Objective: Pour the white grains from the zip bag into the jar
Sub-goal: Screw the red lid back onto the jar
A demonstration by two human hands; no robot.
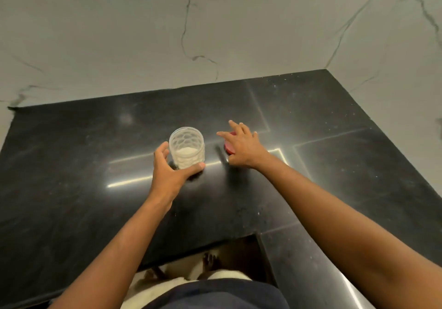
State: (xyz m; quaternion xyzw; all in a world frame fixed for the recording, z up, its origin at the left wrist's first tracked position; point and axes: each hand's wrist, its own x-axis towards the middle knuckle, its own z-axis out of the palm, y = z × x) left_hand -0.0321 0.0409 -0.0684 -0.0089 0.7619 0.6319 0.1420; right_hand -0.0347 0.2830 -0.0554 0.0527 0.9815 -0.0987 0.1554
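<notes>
We start with the jar [186, 146], which stands upright and open near the middle of the black counter [71, 165], with white grains [185, 153] lying in its lower part. Our left hand [171, 172] cups its near side, thumb low on the right of the base and fingers curled round the left wall, so it holds the jar steady. Just right of the jar lies a red lid [229, 149], mostly covered by our right hand [241, 148]; the fingers are spread and laid over the lid, but we cannot tell whether they have closed on it. No zip bag is in view anywhere on the counter. Behind it rises a pale veined marble wall [239, 33].

We judge the pouring to be done, since the grains sit in the jar, and the step in hand looks like capping. The next move calls for a firm pinch on the lid's rim, then setting it squarely over the mouth while the left hand keeps the jar from sliding.
</notes>
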